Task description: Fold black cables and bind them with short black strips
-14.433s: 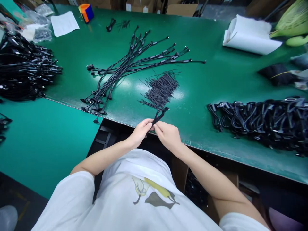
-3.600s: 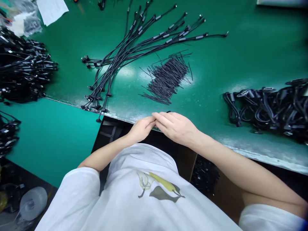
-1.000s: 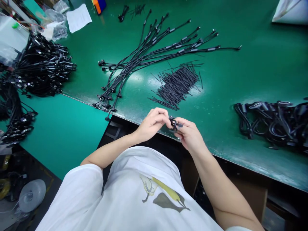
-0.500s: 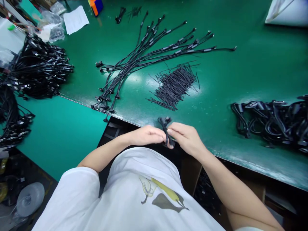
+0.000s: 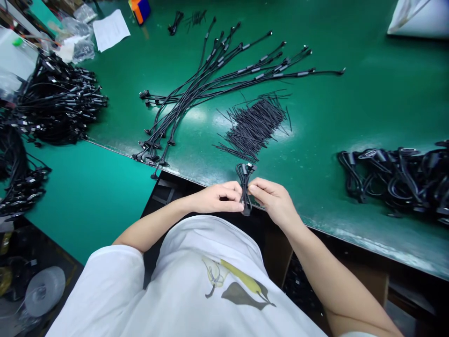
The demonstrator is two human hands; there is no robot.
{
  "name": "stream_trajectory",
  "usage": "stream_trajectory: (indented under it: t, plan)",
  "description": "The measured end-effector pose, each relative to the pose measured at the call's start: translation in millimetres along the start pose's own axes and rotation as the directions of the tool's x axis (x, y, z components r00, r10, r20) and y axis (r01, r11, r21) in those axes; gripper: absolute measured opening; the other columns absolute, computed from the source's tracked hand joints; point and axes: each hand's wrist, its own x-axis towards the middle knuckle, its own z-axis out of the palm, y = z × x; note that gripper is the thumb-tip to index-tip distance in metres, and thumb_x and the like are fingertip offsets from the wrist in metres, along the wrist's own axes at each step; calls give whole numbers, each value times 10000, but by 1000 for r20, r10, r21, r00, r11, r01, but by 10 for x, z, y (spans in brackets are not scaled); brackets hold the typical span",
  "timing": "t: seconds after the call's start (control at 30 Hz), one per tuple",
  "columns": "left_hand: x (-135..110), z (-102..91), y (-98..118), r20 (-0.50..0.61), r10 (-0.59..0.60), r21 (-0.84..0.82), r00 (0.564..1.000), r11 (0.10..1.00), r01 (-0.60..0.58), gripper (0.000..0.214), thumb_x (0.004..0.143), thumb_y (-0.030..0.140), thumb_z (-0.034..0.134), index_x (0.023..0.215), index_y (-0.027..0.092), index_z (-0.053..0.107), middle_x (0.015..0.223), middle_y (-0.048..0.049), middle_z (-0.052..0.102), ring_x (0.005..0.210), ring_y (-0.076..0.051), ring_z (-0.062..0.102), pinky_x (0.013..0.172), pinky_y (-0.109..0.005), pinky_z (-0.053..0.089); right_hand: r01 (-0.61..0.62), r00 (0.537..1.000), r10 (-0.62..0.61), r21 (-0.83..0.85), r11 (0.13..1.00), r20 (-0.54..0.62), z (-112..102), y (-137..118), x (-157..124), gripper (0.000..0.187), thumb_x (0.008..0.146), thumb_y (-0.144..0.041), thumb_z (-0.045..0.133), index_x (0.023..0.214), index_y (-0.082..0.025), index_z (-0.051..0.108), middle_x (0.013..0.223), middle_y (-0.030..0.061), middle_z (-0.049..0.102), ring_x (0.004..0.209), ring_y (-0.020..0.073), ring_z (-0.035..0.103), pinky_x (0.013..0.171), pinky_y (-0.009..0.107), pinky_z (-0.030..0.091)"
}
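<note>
My left hand (image 5: 217,199) and my right hand (image 5: 271,201) meet at the near edge of the dark green table (image 5: 351,93). Both pinch a short black cable (image 5: 244,185) folded into a small upright bundle, its connector ends sticking up between the fingertips. Just beyond my hands lies a heap of thin black twist ties (image 5: 256,124). Farther back, a fan of straight black cables (image 5: 217,79) is spread out on the table.
Bundled black cables (image 5: 396,175) are heaped at the right. A large pile of loose cables (image 5: 56,105) sits at the left, with more on the lighter green table (image 5: 87,196). Paper (image 5: 110,29), an orange-blue tape roll (image 5: 139,9) and a white sheet (image 5: 417,18) lie at the back.
Over the last second my hands folded the cable tighter and turned it upright; the bundle now stands a little higher between my fingertips. The camera view shifted slightly.
</note>
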Motion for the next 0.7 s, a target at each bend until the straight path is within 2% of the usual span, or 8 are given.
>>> stream_trajectory:
  t: [0.1,0.2,0.27,0.37,0.43,0.5,0.6,0.7]
  plan:
    - [39,36,-124,-90,-124,1,988,992,125,549,875,632,518,727,135,701,849,-56,566,833,-152,552,863,-320,463,85,989,-96,-101,991,-111,-11,0,-25,342,928,-403,518,667,-184,540,644,-9,529,619,126,485,613,254,371]
    - [94,92,-265,-251,-194,-125,948,978,167,455,822,584,631,879,134,658,865,-36,578,803,-137,559,827,-314,478,189,965,-223,-229,955,-134,15,6,-48,309,964,-362,489,725,-185,573,699,3,574,650,126,517,638,249,383]
    - [128,131,-313,-244,-215,-253,946,955,151,451,772,501,724,1033,145,626,937,-38,602,800,-133,586,825,-321,492,221,953,-279,-361,906,-117,37,22,-47,307,987,-349,455,782,-183,611,726,19,593,678,137,536,654,255,390]
    - [180,159,-326,-231,-229,-352,946,926,138,507,789,397,717,1228,173,595,1043,-60,627,846,-146,618,874,-340,506,198,938,-329,-615,763,-107,98,62,-29,328,1013,-336,379,974,-169,659,843,74,648,775,185,565,697,292,408]
    - [212,153,-321,-268,-240,-343,933,929,140,542,821,330,663,1335,198,552,1094,-63,637,885,-146,626,929,-344,494,181,938,-334,-695,695,-91,168,103,-21,357,1018,-355,356,1153,-151,616,1022,123,667,894,224,582,762,321,437]
    - [238,145,-312,-263,-240,-298,934,941,158,599,827,252,616,1412,221,494,1147,-63,640,923,-142,636,971,-340,476,182,944,-321,-684,707,-81,244,164,-22,424,1016,-395,359,1295,-116,516,1147,166,636,977,250,590,803,341,468]
    - [264,146,-275,-169,-243,-218,955,954,205,627,828,199,560,1445,225,458,1209,-75,643,975,-153,652,980,-346,483,153,958,-272,-638,754,-93,287,270,-43,433,1023,-361,325,1343,-92,440,1086,167,631,913,244,618,726,328,490]
    - [291,114,-208,-141,-269,-46,953,963,265,473,871,291,543,1333,195,575,1240,-102,652,1028,-194,649,960,-354,503,126,972,-227,-669,732,-65,180,327,-89,352,1029,-277,299,1281,-143,505,1023,118,640,861,204,623,664,280,454]
